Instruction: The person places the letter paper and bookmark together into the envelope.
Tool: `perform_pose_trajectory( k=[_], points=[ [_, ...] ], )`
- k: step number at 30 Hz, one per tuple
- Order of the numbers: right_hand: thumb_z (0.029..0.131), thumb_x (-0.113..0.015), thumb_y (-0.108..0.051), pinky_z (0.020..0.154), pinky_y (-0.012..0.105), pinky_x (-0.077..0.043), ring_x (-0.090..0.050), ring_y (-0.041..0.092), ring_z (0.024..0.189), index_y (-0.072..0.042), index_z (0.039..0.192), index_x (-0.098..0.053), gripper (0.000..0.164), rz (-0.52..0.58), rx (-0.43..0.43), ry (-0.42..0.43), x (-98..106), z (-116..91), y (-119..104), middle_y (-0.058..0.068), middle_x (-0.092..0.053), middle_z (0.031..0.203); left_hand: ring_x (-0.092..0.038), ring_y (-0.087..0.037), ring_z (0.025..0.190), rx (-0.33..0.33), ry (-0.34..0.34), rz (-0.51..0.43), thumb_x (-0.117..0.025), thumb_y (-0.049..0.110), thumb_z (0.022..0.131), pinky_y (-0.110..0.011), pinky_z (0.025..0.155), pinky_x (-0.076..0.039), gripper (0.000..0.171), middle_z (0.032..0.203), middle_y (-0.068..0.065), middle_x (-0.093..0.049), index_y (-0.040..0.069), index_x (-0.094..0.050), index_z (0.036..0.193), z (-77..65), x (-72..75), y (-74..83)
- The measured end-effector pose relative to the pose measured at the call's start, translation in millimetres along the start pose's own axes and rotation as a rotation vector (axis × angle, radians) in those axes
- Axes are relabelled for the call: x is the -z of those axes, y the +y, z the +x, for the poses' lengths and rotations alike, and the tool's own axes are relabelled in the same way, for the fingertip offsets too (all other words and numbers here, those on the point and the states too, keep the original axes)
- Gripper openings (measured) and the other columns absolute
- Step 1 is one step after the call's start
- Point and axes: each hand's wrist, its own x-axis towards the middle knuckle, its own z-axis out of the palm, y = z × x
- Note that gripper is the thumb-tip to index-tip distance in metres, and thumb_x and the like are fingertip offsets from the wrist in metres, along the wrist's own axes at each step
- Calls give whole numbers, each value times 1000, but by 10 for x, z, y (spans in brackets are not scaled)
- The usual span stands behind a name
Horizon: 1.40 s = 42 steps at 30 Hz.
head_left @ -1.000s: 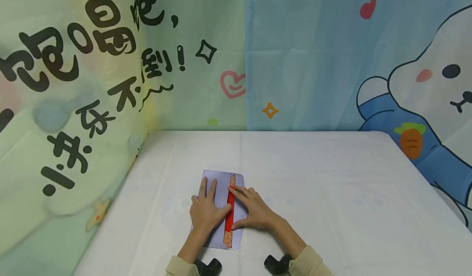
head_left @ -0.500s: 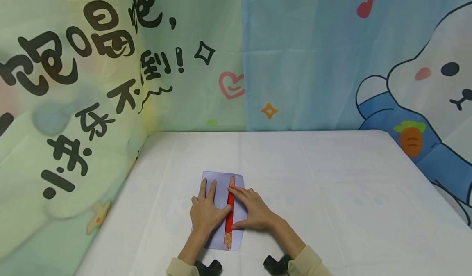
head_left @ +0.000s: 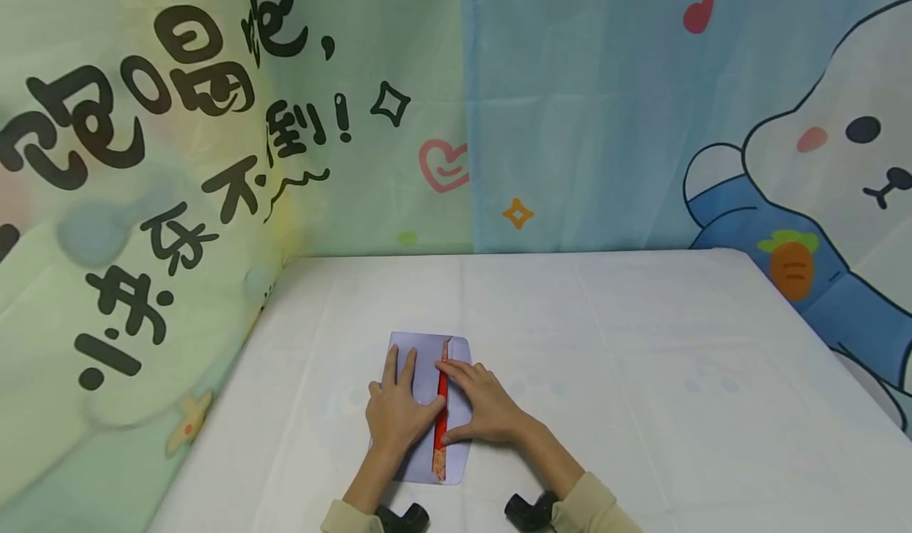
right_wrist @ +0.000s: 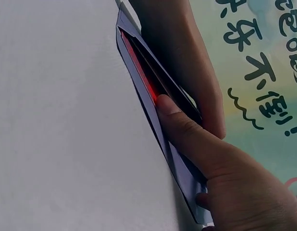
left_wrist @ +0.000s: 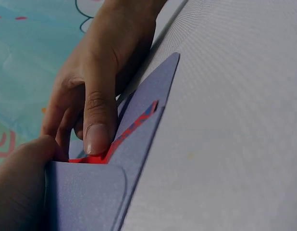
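Note:
A lavender envelope [head_left: 420,343] lies on the white table, its rounded flap [head_left: 459,351] spread out on the right. From its opening shows a narrow red strip of a card [head_left: 440,418] with patterned ends; the rest is hidden inside. My left hand [head_left: 399,414] rests on the envelope's top, fingers spread, its thumb at the opening. The thumb and fingertips of my right hand [head_left: 492,406] touch the card's right edge at two separate spots. In the left wrist view, the right thumb [left_wrist: 98,139] presses on the red card [left_wrist: 107,156] beneath the raised upper panel [left_wrist: 88,192].
White cloth covers the table [head_left: 641,375]. A printed fabric backdrop [head_left: 591,121] stands behind it and along the left side. A black wrist device sits at each cuff, one on the left [head_left: 404,517] and one on the right [head_left: 530,511].
The red strip has grown narrower as the card and my right fingertips moved slightly left into the envelope. My left hand stays in place on the envelope. The head view shifted a little.

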Motion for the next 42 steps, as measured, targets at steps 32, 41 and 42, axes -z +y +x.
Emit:
perform_pose_trajectory(
  k=[32,41,42],
  points=[
    [54,-66,-74,86,35,-36,-42,16,108,-18,143,-33,111,-98,-12,65,-71,-1,-23,3,-40,141,-48,-35,77,-30,10,19,-61,61,64,-37,46,-41,84,146,-7,-31,21,-47,137,-26,-22,-24],
    [53,-64,-77,87,35,-36,-43,17,109,-16,142,-35,112,-125,1,83,-67,28,-24,2,-42,140,-48,-35,78,-38,18,10,-61,61,64,-38,47,-41,84,147,-8,-31,21,-47,137,1,-17,-25],
    [52,-63,-78,88,34,-36,-43,16,108,-16,142,-35,112,-131,-2,84,-70,33,-23,2,-42,140,-48,-36,78,-37,19,10,-61,61,64,-38,48,-42,84,147,-8,-31,21,-47,137,4,-17,-26]
  ],
)
